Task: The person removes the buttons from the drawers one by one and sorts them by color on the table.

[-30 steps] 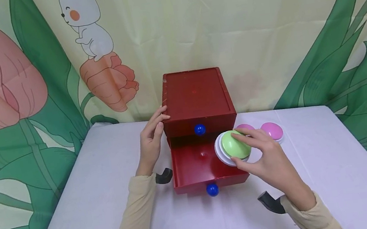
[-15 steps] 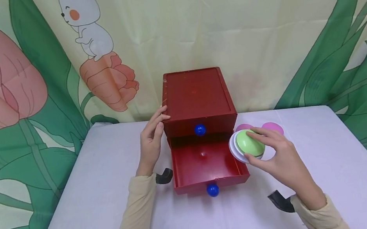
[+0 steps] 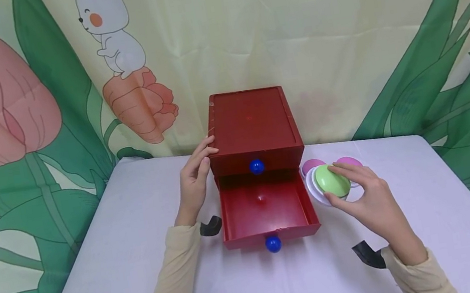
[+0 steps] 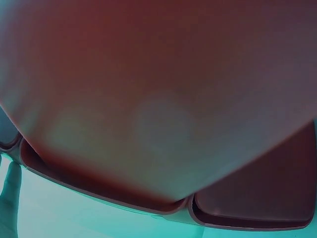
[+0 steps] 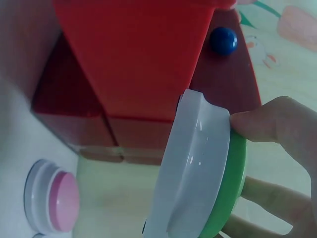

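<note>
A small red two-drawer cabinet (image 3: 253, 119) stands at the back of the table, its lower drawer (image 3: 267, 212) pulled out with a bare red floor and its upper drawer closed. Against the cabinet's left side and top edge rests my left hand (image 3: 194, 183), fingers extended. My right hand (image 3: 372, 197) grips a round white push button with a green dome (image 3: 332, 181), thumb on the near side and fingers over the far side. The button is tilted, just right of the open drawer. In the right wrist view its white base (image 5: 193, 163) faces the cabinet.
Two pink-domed push buttons, one left (image 3: 312, 166) and one right (image 3: 349, 162), stand on the white table (image 3: 143, 261) right of the cabinet, partly hidden by the held one. Blue ball knobs (image 3: 273, 244) stick out of the drawer fronts. A printed curtain (image 3: 339, 50) hangs behind.
My right hand has moved right with the green push button, from over the drawer's right side to beside it. The left hand and cabinet stay in place.
</note>
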### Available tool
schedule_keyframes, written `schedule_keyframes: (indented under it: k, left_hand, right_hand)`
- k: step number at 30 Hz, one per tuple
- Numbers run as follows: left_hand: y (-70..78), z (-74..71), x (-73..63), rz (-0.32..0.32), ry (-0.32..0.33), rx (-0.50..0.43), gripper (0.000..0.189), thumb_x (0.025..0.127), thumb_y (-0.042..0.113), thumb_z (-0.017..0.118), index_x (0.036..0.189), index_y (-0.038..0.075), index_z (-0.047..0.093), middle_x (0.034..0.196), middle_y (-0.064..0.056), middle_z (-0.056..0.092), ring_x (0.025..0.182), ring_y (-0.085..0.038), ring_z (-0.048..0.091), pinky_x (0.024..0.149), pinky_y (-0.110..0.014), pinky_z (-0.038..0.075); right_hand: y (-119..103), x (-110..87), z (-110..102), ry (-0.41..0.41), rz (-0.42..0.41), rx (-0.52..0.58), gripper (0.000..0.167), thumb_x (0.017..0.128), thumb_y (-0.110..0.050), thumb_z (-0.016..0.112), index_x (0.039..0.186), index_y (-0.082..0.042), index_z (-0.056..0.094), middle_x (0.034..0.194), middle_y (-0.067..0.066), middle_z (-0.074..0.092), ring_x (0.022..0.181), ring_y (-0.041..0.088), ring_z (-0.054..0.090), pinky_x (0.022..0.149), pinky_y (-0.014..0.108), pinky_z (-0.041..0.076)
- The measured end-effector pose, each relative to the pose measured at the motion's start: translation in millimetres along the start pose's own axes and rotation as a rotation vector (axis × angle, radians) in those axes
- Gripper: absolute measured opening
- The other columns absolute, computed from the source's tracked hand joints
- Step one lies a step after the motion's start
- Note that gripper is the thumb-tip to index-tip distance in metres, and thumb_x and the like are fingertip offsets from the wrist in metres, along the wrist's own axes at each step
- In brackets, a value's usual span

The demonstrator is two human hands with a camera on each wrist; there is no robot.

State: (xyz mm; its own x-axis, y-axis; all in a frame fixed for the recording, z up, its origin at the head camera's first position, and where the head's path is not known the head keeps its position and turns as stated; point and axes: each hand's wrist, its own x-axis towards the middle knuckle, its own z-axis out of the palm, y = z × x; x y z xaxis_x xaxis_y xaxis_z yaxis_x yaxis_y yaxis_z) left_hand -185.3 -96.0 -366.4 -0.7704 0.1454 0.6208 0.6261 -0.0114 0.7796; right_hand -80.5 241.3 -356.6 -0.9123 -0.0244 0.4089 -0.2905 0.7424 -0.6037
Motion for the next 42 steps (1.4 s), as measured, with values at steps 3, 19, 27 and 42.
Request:
schedule_keyframes:
  k: [3,19,27,42]
  left_hand:
    - [0.8,-0.7,0.3,0.006,0.002,0.002,0.027,0.101,-0.001,0.044,0.12,-0.008,0.062,0.147,-0.018,0.051,0.144,-0.026,0.038,0.116,-0.037,0.036]
    - [-5.4,0.1,1.1,0.007,0.002,-0.009,0.028,0.101,-0.002,0.044,0.121,-0.007,0.062,0.148,-0.016,0.05,0.144,-0.023,0.039,0.115,-0.037,0.038]
    - [-5.9,1.2,0.3,-0.006,0.004,0.002,0.027,0.101,-0.001,0.044,0.12,-0.007,0.062,0.147,-0.015,0.051,0.144,-0.023,0.039,0.117,-0.039,0.036]
    - [-30.0,-2.7,-1.4,0.017,0.004,0.011,0.029,0.102,0.002,0.045,0.124,0.0,0.064,0.149,-0.008,0.05,0.145,-0.02,0.037,0.117,-0.04,0.035]
  right_hand:
    - [4,1.1,1,-0.001,0.004,0.0,0.054,0.075,-0.01,0.085,0.125,-0.007,0.068,0.129,0.016,0.062,0.119,0.035,0.054,0.081,-0.004,0.033]
    - [42,1.2,24,-0.136,0.121,-0.03,0.054,0.079,-0.013,0.082,0.128,-0.001,0.064,0.132,0.023,0.059,0.125,0.045,0.05,0.091,0.062,0.052]
    - [57,-1.5,36,-0.179,0.109,-0.022,0.048,0.079,-0.01,0.082,0.123,0.0,0.066,0.121,0.02,0.067,0.109,0.036,0.061,0.088,0.056,0.053]
    - [72,-4.7,49,-0.26,0.151,-0.057,0.055,0.077,-0.014,0.084,0.126,0.002,0.064,0.123,0.021,0.065,0.111,0.039,0.059,0.088,0.054,0.055]
